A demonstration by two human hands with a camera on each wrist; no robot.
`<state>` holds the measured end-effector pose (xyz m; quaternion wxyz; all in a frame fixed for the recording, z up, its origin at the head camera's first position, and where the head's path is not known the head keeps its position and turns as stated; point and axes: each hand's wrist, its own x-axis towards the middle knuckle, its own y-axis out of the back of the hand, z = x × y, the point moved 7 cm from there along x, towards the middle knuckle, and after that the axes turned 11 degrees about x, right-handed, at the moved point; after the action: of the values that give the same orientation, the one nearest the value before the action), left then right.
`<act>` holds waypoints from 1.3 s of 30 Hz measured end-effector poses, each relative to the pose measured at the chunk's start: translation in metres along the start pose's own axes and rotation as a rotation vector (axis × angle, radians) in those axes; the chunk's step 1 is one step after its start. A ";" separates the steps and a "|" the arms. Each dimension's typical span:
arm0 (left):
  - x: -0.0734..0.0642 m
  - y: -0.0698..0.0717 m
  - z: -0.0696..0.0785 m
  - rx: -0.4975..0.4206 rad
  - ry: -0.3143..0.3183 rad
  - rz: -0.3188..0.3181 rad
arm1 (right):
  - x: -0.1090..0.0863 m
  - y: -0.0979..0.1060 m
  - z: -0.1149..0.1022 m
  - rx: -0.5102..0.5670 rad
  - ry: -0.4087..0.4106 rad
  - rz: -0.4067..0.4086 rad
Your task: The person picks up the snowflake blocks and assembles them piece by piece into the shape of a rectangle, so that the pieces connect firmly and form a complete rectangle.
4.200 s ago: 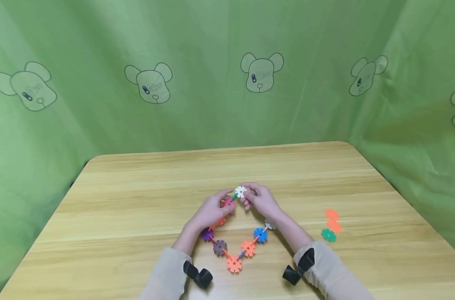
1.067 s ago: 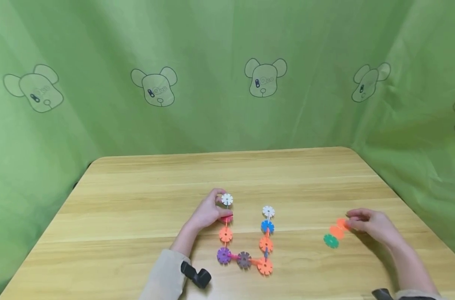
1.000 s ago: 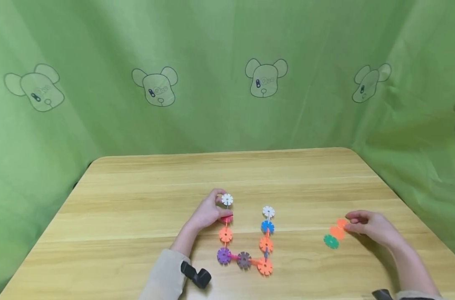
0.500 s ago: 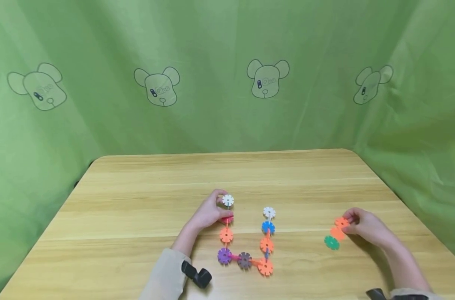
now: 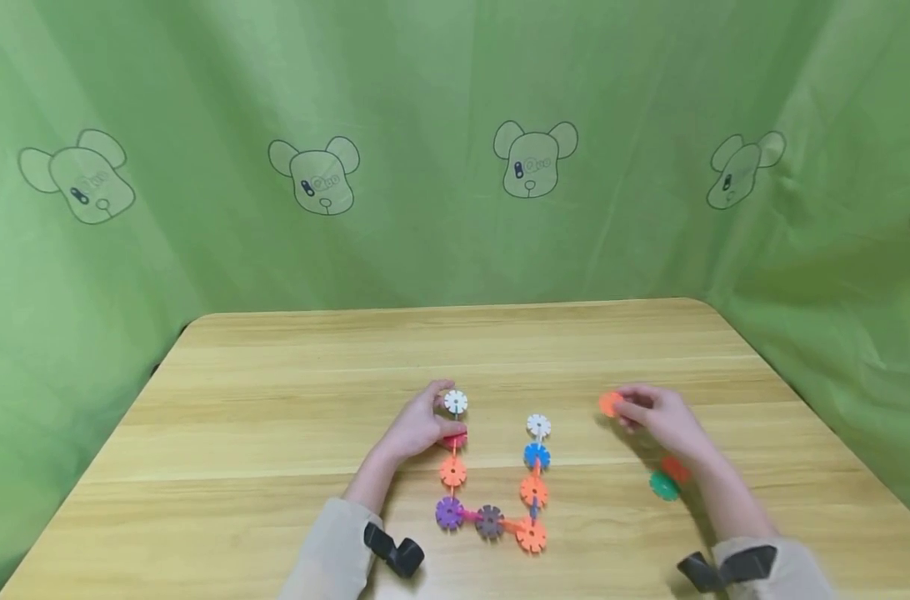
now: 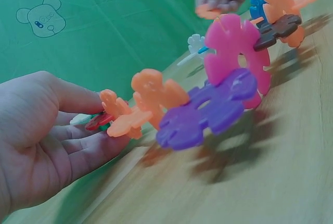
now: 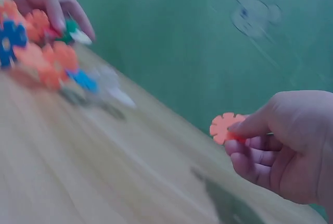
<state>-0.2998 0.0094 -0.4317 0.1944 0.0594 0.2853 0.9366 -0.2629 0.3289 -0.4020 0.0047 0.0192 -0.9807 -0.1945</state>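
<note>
A U-shaped chain of slotted plastic discs stands on the table, with a purple disc at its left corner and an orange disc at its right. My left hand pinches the red disc in the left arm of the chain, just below the end white disc. Another white disc ends the right arm above a blue disc. To the right, my right hand holds a loose orange disc between thumb and fingers, raised over the table.
A green disc and a second loose orange disc lie together on the wooden table, right of the chain and beside my right forearm. A green curtain hangs behind and at both sides.
My right hand has picked up an orange disc from the loose discs and carried it leftward and away from me. My left hand has stayed on the chain through the last second.
</note>
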 end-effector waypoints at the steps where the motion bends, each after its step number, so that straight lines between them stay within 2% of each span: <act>1: 0.000 0.000 0.000 0.012 -0.005 0.002 | 0.004 -0.008 -0.006 0.018 0.008 -0.011; 5: 0.001 0.000 0.000 0.027 -0.015 -0.001 | 0.018 -0.041 -0.024 0.066 0.026 -0.069; 11: 0.001 0.000 -0.001 0.010 0.003 0.003 | 0.033 -0.088 -0.038 0.112 0.040 -0.122; 19: 0.002 0.000 -0.002 0.024 0.038 0.029 | 0.045 -0.132 -0.055 0.254 0.028 -0.151; 23: 0.003 -0.002 -0.003 -0.010 0.049 0.030 | 0.048 -0.145 -0.060 0.270 0.016 -0.154; 27: 0.003 -0.002 -0.002 -0.063 0.042 0.019 | 0.051 -0.152 -0.056 0.229 0.005 -0.146; 32: 0.003 -0.002 -0.002 -0.062 0.041 0.015 | 0.053 -0.152 -0.050 0.194 -0.004 -0.123; 39: 0.003 -0.005 -0.002 -0.058 0.030 0.006 | 0.052 -0.156 -0.049 0.153 0.011 -0.140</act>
<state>-0.3019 0.0130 -0.4362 0.1890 0.0403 0.2608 0.9458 -0.3083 0.1643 -0.4159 -0.0049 0.0890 -0.9889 -0.1191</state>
